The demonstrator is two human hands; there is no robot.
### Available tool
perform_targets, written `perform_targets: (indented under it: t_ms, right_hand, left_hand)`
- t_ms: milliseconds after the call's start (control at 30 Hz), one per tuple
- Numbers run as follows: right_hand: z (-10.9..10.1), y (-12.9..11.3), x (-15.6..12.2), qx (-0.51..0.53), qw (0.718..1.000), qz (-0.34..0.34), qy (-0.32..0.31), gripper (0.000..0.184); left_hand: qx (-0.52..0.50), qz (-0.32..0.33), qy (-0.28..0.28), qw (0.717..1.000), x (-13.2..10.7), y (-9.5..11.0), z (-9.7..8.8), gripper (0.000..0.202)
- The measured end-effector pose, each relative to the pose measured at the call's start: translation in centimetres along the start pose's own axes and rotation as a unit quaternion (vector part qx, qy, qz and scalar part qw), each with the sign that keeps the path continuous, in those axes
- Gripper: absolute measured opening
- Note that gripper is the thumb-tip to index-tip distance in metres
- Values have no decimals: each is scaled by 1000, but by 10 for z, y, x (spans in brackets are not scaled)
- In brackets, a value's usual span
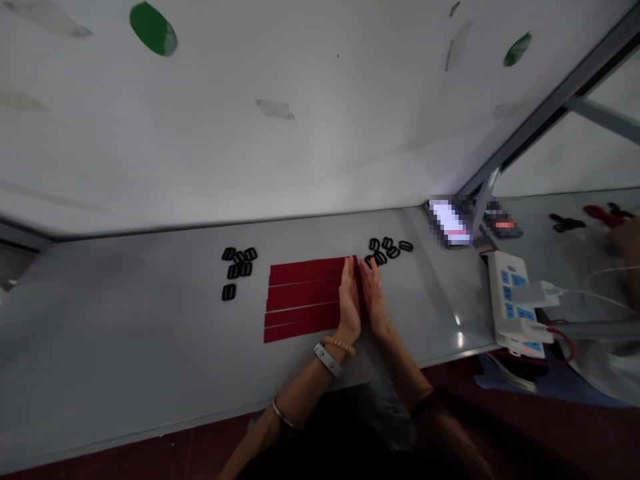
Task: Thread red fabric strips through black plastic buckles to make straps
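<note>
Several flat red strips (300, 293), which look like fabric webbing, lie side by side on the grey table. My left hand (351, 301) rests edge-down on their right part, fingers straight and together. Facing it at their right ends is my right hand (373, 297), also with straight fingers, and a narrow band of red shows between the two palms. Black rectangular slide buckles (240, 263) sit in a loose group left of the strips. Black oval slide buckles (387, 249) are scattered just beyond my right fingertips.
A white power strip (515, 303) with plugged-in chargers stands at the table's right end. Behind it are a lit phone (451, 221) and a second phone (503, 220). A white wall (210, 153) rises at the back. Far right, another person's hand (627, 243) is near red and black pieces.
</note>
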State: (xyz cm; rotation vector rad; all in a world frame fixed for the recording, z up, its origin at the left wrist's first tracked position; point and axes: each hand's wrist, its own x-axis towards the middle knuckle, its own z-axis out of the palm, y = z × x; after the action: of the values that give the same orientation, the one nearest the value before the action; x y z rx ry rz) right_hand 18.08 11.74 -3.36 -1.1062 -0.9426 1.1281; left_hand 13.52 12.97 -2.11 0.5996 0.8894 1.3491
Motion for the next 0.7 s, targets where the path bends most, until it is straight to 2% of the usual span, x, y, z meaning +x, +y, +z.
perform_targets:
  t_ms: [133, 200, 233, 300, 367, 433, 500, 533, 600, 700]
  right_hand:
    - [-10, -9, 0, -138, 989, -36, -27, 68]
    - [-15, -17, -3, -219, 972, -68, -46, 66]
    - [-16, -21, -5, -250, 963, -80, -64, 65]
    - [-16, -25, -12, -321, 934, -107, -110, 66]
    - [-13, -25, -19, -390, 900, -131, -144, 67]
    - [-6, -22, -24, -448, 869, -138, -157, 68]
    - [4, -18, -27, -505, 836, -133, -167, 68]
    - [10, -16, -26, -527, 821, -130, -176, 67]
    - [24, -13, -23, -554, 799, -131, -194, 66]
    - [46, -8, -12, -572, 783, -143, -197, 61]
  left_hand:
    - [90, 52, -32, 994, -9, 21, -7, 54]
    - [196, 103, -68, 973, -15, 41, -21, 51]
    - [274, 124, -97, 949, -19, 53, -31, 50]
    - [429, 171, -143, 875, -27, 75, -58, 49]
    - [571, 204, -126, 785, -34, 94, -90, 51]
    - [695, 224, -91, 677, -41, 108, -122, 53]
    - [763, 238, -80, 596, -43, 115, -146, 55]
    - [782, 237, -83, 570, -42, 116, -153, 56]
    - [803, 230, -99, 540, -37, 117, -156, 57]
    - [806, 224, -143, 528, -22, 112, -139, 55]
